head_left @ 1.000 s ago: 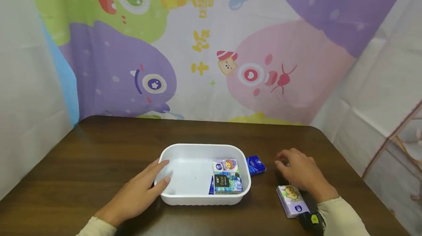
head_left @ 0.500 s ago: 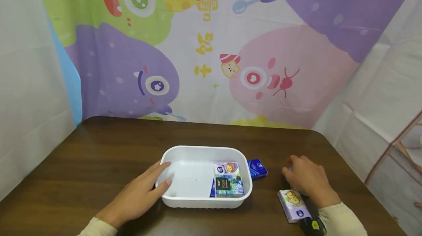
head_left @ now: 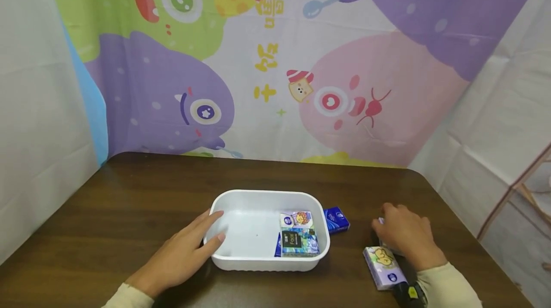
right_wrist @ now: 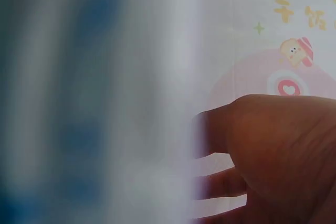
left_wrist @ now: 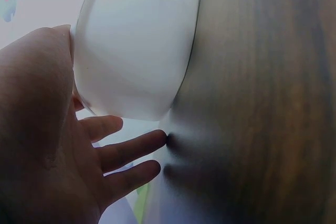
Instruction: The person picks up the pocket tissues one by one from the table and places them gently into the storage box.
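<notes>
A white plastic tray (head_left: 241, 264) stands mid-table. My left hand (head_left: 178, 253) rests on its left end, thumb and index finger over the rim. In the left wrist view the other fingers (left_wrist: 131, 149) stretch out straight below the rim. At the right my right hand (head_left: 406, 234) grips a pale tissue pack (head_left: 381, 221), mostly hidden under the palm. Beside that wrist lies a lilac tissue pack (head_left: 384, 268) with a yellow cartoon. A blurred white and blue surface (right_wrist: 94, 103) fills half the right wrist view, hiding the fingertips.
Inside the tray, at its right end, lie a cartoon tissue pack (head_left: 297, 220), a blue-green Face pack (head_left: 303, 242) and a dark blue edge (head_left: 277, 245). A blue tissue pack (head_left: 336, 220) lies against the tray's right outer side. A printed cloth (head_left: 267, 126) hangs behind the table (head_left: 142, 193).
My right hand has moved slightly right and come down over the pale tissue pack. The left hand stays on the tray's rim. The head view has shifted a little.
</notes>
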### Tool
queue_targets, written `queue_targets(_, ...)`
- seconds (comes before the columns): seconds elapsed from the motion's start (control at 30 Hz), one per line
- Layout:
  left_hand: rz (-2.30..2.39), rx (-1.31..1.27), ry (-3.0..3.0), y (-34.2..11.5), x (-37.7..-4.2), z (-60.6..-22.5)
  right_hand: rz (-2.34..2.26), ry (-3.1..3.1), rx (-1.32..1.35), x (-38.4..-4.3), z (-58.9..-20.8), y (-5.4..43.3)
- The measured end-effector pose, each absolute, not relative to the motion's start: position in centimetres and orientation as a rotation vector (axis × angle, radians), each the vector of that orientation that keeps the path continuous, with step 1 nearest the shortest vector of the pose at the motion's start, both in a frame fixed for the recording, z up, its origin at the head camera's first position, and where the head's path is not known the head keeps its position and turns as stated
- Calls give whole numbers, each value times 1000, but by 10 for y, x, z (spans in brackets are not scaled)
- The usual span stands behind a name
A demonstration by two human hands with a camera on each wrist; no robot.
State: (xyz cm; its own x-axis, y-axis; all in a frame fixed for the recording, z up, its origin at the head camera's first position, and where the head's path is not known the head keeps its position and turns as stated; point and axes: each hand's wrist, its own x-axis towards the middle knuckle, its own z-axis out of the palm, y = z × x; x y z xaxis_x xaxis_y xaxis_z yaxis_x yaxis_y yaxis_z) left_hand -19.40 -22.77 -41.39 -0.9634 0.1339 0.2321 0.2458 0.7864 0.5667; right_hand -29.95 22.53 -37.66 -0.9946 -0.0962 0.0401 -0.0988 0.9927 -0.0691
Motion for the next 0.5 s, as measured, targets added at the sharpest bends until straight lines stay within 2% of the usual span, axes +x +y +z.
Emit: queue_targets(0.5, -926, -314, -2795, -228, -195, -415, 41, -3117, 88, -297, -372, 231)
